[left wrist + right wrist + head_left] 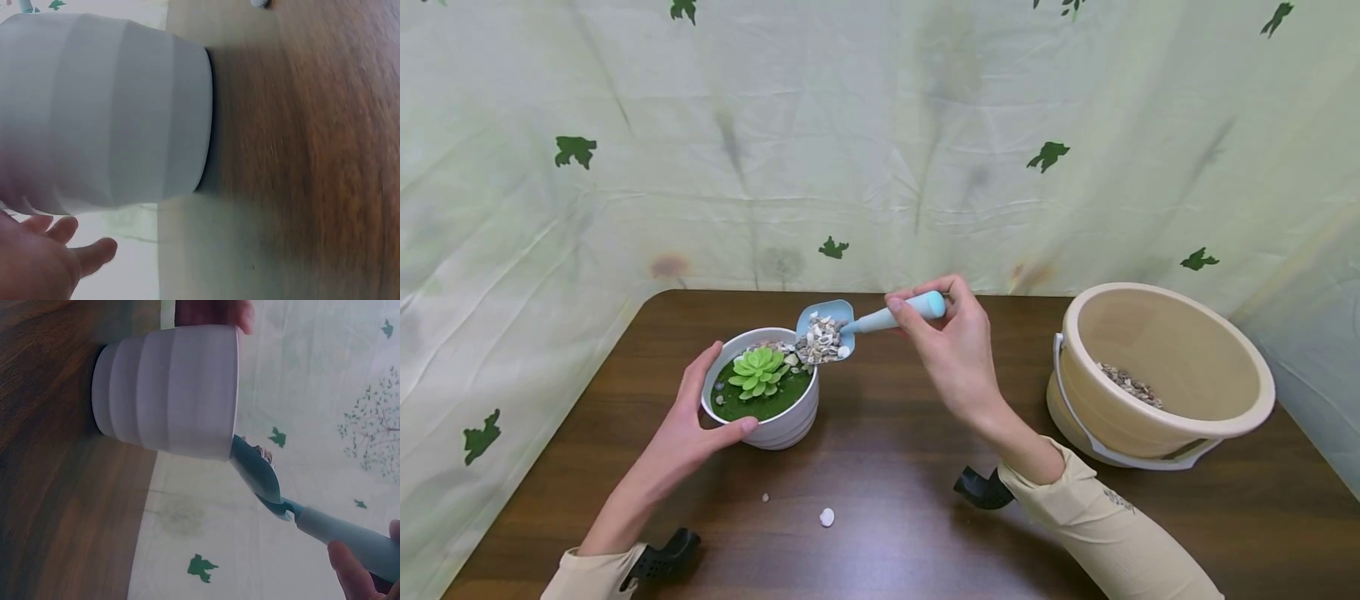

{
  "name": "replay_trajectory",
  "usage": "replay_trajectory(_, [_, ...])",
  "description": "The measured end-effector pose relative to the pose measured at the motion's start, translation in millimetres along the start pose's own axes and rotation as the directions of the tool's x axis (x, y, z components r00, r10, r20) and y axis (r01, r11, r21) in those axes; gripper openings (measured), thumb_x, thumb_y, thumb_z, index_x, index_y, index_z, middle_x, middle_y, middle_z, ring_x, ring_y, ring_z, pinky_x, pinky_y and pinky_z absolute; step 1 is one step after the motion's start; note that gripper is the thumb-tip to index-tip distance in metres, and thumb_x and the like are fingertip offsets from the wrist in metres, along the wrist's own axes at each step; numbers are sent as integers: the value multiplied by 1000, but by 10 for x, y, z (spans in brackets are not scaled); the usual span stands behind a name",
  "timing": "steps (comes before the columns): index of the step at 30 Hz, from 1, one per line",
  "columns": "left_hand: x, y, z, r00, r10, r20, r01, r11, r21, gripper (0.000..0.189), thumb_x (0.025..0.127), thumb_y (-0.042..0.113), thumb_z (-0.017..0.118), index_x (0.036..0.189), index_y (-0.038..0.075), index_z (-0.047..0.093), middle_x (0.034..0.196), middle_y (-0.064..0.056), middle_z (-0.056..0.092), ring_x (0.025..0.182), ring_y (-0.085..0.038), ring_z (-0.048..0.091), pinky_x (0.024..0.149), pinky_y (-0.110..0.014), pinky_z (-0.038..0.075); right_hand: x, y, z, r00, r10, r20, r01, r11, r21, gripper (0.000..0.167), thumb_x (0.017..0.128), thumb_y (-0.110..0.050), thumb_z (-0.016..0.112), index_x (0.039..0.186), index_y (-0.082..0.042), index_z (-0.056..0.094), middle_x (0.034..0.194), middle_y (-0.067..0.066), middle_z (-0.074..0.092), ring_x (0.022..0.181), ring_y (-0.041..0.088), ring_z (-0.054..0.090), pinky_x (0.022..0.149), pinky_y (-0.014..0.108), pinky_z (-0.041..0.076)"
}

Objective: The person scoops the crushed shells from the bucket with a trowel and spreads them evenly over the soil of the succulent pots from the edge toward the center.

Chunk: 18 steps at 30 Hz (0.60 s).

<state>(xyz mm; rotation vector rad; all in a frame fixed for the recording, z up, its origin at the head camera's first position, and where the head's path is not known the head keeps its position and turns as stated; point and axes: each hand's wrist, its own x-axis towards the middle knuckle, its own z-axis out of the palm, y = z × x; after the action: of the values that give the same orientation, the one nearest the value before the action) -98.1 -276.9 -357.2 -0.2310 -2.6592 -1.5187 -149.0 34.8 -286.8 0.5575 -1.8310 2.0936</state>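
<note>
My right hand [951,342] grips the pale blue handle of a small shovel [256,472]. Its blade, heaped with pebbles [822,340], tilts at the right rim of a white ribbed flowerpot [790,425]. Inside the pot sit a green succulent [758,371], a mossy green surface and some pebbles along the far edge. Around the pot's left side my left hand [696,417] holds it, thumb at the near rim and fingers at the far left. In the left wrist view the pot [112,112] stands on the table, with part of that hand beside it.
A beige bucket [1063,404] with a grey handle stands on the right of the brown table [895,517], pebbles [1129,385] at its bottom. A white pebble [827,517] and a smaller one lie near the front. Behind hangs a leaf-patterned curtain [865,150].
</note>
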Motion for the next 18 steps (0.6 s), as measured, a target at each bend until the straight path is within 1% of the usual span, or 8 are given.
replay_trajectory(2, [-6, 9, -16, 1000, -15, 24, 16, 999, -41, 101, 84, 20, 76, 159, 24, 9, 160, -10, 12, 142, -35, 16, 106, -63, 16, 1, -1, 1, 1000, -3, -1, 3, 1000, -7, 25, 89, -6, 73, 102, 3, 53, 98, 15, 71, 96, 30, 69, 76, 38, 56])
replay_trajectory(5, [-8, 8, -22, 999, -28, 34, 31, 997, -76, 99, 85, 18, 75, 159, 24, 8, 160, -10, 14, 141, -33, 20, 109, -40, 24, 2, -3, 0, 1000, -7, -4, 7, 1000, -14, 25, 89, -6, 73, 102, 2, 53, 98, 14, 72, 95, 27, 69, 76, 37, 56])
replay_trajectory(7, [-4, -1, -16, 999, -21, 28, 24, 995, -95, 99, 85, 16, 75, 159, 23, 9, 159, -11, 17, 139, -32, 24, 104, -23, 29, 2, -2, 0, 1000, -9, -4, 8, 1000, -15, 24, 89, -6, 73, 101, 2, 54, 98, 14, 72, 95, 27, 69, 76, 38, 56])
replay_trajectory(9, [-2, -12, -11, 1000, -16, 23, 19, 994, -109, 99, 85, 15, 75, 158, 25, 9, 157, -11, 19, 137, -31, 27, 94, -11, 30, 2, -3, 2, 1000, -10, -6, 10, 1000, -19, 24, 89, -7, 73, 101, 2, 54, 98, 14, 72, 94, 26, 69, 76, 37, 56])
replay_trajectory(11, [1, -15, -7, 1000, -11, 16, 12, 993, -115, 100, 84, 14, 76, 158, 28, 10, 157, -10, 20, 137, -30, 27, 97, -15, 30, 4, -1, 2, 1000, -13, -6, 13, 1000, -25, 24, 89, -7, 73, 101, 1, 54, 97, 14, 72, 94, 26, 69, 76, 37, 56])
replay_trajectory(13, [6, -14, -6, 1000, -7, 7, 8, 995, -99, 102, 83, 15, 77, 158, 33, 11, 155, -9, 21, 136, -29, 26, 103, -29, 30, 5, -2, 4, 1000, -16, -6, 16, 999, -28, 25, 89, -7, 73, 102, 2, 54, 97, 14, 72, 94, 26, 69, 76, 37, 56])
replay_trajectory(15, [13, -17, -3, 1000, -4, -3, 4, 998, -58, 102, 82, 17, 79, 158, 33, 12, 154, -9, 21, 136, -29, 26, 103, -38, 28, 6, -1, 3, 1000, -20, -7, 20, 999, -34, 25, 89, -7, 74, 102, 2, 54, 97, 13, 72, 94, 25, 69, 76, 37, 56])
replay_trajectory(18, [22, -26, 6, 1000, 5, -20, -5, 1000, 4, 103, 80, 20, 81, 158, 27, 15, 150, -11, 23, 133, -29, 27, 101, -39, 29, 6, -6, 8, 1000, -22, -7, 22, 999, -39, 26, 88, -7, 74, 102, 1, 54, 97, 12, 72, 94, 24, 69, 76, 37, 56])
